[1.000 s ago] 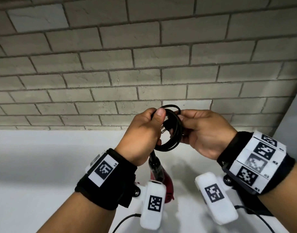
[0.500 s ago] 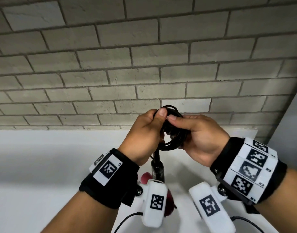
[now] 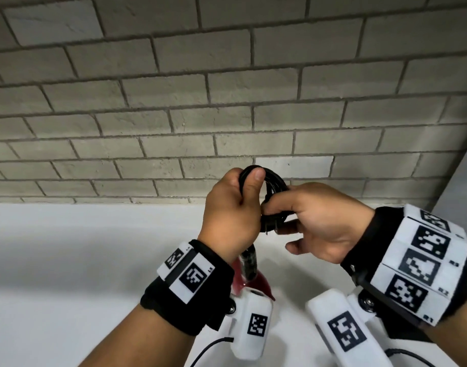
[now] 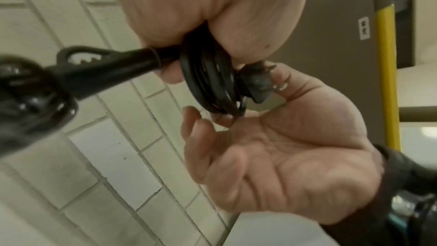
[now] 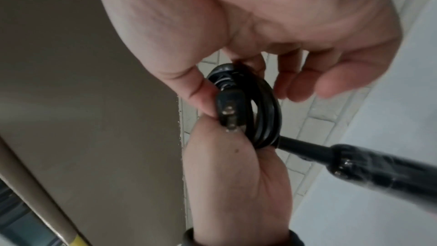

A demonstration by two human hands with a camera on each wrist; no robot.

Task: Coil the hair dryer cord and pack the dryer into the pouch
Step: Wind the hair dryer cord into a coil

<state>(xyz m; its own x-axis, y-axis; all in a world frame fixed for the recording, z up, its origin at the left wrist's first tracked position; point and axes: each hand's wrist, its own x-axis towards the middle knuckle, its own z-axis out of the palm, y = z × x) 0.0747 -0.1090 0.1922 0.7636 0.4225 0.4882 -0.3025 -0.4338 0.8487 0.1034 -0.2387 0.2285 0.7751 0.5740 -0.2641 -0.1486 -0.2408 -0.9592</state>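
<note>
The black cord (image 3: 273, 182) is wound into a small coil (image 4: 210, 85) held up in front of the brick wall. My left hand (image 3: 237, 202) grips the coil's left side, thumb over the top. My right hand (image 3: 293, 215) pinches the black plug (image 5: 228, 109) between thumb and forefinger against the coil (image 5: 264, 111), its other fingers loosely spread. The red hair dryer (image 3: 256, 280) hangs below my left hand by its black handle end (image 4: 106, 66), mostly hidden behind the wrist camera. No pouch is in view.
A grey brick wall (image 3: 227, 102) rises straight ahead. Below the hands lies a white tabletop (image 3: 81, 260). A grey panel (image 3: 465, 181) stands at the far right. A yellow-topped post (image 4: 387, 72) shows in the left wrist view.
My right hand left the coil's right side and now pinches the plug low against the coil. The loops have closed up tighter. The dryer still dangles below.
</note>
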